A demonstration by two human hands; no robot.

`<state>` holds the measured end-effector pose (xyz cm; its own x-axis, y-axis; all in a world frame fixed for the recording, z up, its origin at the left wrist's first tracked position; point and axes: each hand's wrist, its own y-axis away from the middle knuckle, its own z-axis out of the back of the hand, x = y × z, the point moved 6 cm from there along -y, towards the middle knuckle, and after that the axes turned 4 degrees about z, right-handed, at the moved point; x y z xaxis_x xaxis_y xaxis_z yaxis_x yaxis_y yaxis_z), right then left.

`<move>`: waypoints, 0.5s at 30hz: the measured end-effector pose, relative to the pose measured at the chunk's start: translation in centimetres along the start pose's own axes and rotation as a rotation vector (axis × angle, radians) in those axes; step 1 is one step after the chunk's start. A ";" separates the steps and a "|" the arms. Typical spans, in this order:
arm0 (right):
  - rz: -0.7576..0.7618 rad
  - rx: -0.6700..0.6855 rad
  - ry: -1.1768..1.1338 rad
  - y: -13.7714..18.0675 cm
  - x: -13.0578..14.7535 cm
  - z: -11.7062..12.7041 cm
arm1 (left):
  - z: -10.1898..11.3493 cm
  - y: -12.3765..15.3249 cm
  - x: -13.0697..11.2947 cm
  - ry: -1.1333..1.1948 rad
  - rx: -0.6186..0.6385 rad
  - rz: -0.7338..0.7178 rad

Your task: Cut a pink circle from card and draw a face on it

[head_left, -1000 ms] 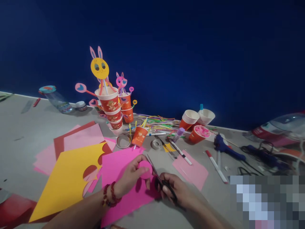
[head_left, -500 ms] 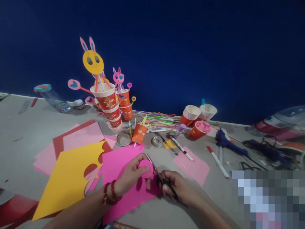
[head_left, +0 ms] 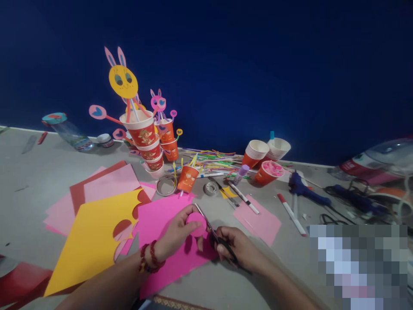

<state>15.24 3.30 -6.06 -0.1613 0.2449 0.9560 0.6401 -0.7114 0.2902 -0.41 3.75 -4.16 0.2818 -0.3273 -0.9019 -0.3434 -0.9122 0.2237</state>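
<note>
My left hand (head_left: 176, 234) pinches a small round pink paper piece (head_left: 196, 224) above a bright pink sheet (head_left: 164, 241) lying on the grey table. My right hand (head_left: 240, 249) grips black-handled scissors (head_left: 214, 236), whose blades point up and left along the right edge of the round piece. A red bead bracelet is on my left wrist. Both hands are close together near the front middle of the table.
A yellow sheet (head_left: 93, 237) with cut-out curves and pale pink and red sheets (head_left: 106, 185) lie at left. Stacked orange paper cups with bunny figures (head_left: 142, 133), loose straws (head_left: 213, 161), tape rolls (head_left: 211, 188), markers (head_left: 292, 213), a blue glue gun (head_left: 306, 191) stand behind.
The view has shifted slightly; my hands, the pink round piece and the scissors stay together in nearly the same pose.
</note>
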 end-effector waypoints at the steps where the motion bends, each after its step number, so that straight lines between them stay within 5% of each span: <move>1: -0.002 -0.001 0.001 0.0 0.0 0.0 | 0.0 0.0 0.0 -0.002 -0.002 0.003; 15: 0.009 -0.026 0.017 -0.1 0.5 -0.2 | 0.4 0.0 0.7 0.000 0.030 -0.017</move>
<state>14.95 3.34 -5.56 -0.1688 0.2273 0.9591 0.6217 -0.7305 0.2826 -0.56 3.63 -4.90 0.2881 -0.3116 -0.9055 -0.3655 -0.9098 0.1968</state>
